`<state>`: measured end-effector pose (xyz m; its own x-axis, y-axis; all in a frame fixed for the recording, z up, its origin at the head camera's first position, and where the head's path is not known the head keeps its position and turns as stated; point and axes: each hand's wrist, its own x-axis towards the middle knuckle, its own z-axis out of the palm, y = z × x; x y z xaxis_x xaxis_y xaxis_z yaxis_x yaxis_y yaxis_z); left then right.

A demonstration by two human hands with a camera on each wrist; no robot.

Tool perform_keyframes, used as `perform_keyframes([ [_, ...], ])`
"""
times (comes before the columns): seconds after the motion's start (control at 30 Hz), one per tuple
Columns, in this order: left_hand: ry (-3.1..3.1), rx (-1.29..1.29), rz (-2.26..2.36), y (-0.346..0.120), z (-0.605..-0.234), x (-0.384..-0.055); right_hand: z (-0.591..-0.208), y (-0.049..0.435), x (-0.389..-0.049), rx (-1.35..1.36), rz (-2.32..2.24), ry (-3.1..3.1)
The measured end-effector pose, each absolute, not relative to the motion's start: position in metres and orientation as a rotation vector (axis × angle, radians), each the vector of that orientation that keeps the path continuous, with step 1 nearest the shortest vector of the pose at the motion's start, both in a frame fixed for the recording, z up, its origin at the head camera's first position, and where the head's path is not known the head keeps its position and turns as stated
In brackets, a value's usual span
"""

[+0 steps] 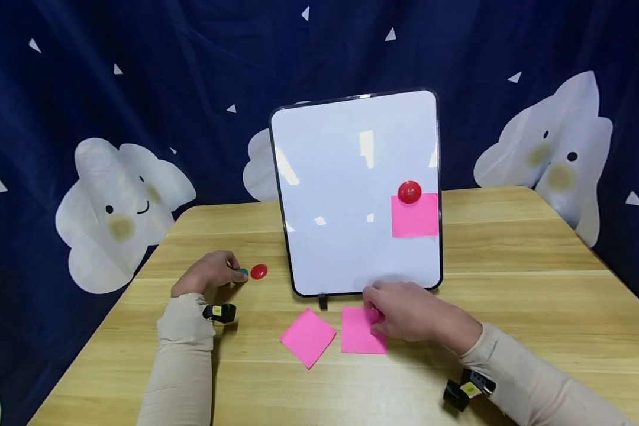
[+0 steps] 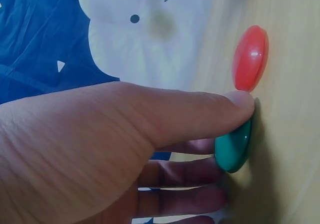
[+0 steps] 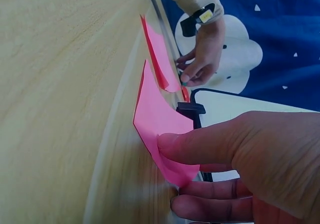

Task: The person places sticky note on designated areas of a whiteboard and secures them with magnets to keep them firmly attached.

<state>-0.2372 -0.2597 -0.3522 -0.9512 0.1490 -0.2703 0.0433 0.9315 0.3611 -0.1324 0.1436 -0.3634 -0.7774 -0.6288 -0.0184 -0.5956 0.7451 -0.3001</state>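
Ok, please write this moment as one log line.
left hand: pinches green magnet; right hand: pinches pink note; table: second pink note, red magnet; whiteboard: third pink note, another red magnet at its top edge

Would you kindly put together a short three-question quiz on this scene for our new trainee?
1. What does the left hand pinch?
2. True or false: the glossy round red disc on the black-framed whiteboard overlaps the top edge of the rectangular pink paper note there.
3. How many pink paper notes show in the head view, counting the held note in the right hand?

Key:
1. A glossy round green disc.
2. True.
3. Three: one on the whiteboard, one held, and one loose note on the light wooden table.
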Motion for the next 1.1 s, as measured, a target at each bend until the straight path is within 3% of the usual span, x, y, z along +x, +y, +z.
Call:
perform_keyframes([
  [1.1, 2.825, 0.195, 0.532, -0.2612, -0.3566, -0.2395, -0.3626, 0.1436, -0.1333, -0.972, -0.477, 2.789],
])
